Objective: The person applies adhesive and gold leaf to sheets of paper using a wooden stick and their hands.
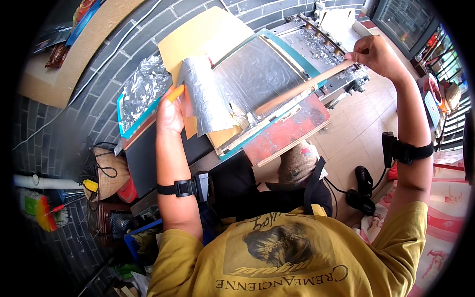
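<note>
My right hand is raised at the right, pinching one end of a long, thin wooden strip. The strip slants down to the left, its blurred far end over the lower edge of a stack topped with silvery foil. My left hand, with an orange finger cot on one finger, holds the left edge of a curled foil sheet and brown paper. That sheet bends up over the stack's left side. Crumpled, torn foil lies near the strip's far end. Under the stack is a green mat.
Foil scraps fill a blue-rimmed tray at the left. Yellow-brown paper stands against the brick wall behind. A worn red board juts out toward me. Farther right, metal apparatus is littered with foil bits; black shoes rest on the tiles.
</note>
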Motion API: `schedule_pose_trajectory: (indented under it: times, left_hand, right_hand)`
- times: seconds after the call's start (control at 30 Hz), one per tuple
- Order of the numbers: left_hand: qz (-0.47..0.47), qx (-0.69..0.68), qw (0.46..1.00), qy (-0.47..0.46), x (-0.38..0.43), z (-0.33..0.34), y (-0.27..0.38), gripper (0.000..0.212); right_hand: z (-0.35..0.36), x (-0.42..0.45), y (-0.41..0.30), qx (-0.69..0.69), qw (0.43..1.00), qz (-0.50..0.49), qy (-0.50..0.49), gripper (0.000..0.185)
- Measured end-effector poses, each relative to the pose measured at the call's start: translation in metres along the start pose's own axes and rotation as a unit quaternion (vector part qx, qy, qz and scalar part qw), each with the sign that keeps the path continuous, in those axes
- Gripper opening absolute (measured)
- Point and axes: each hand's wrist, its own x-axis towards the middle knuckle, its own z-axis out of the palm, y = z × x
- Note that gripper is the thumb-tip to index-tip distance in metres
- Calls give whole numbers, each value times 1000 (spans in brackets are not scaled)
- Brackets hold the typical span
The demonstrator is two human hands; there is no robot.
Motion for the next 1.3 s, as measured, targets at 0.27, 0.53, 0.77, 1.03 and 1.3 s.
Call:
schedule_pose_trajectory:
  times: [0.27,0.53,0.77,1.03,1.3]
  left_hand:
    - [-30,-34,998,36,14,-10,-6,32]
    - [-26,-60,998,21,1,-28,8,36]
    - [15,-118,993,24,-39,-64,37,37]
    - [65,-144,987,-2,-80,-96,53,35]
    - [90,-161,983,-21,-95,-78,70,35]
  right_hand:
    - [-15,-8,-19,-69,997,21,21,39]
    - [-27,-45,-26,-44,992,115,-15,38]
    - [-1,-86,-45,152,979,138,2,19]
    - [23,-111,-103,430,876,202,-86,10]
    - [43,-120,-127,379,887,198,-173,7]
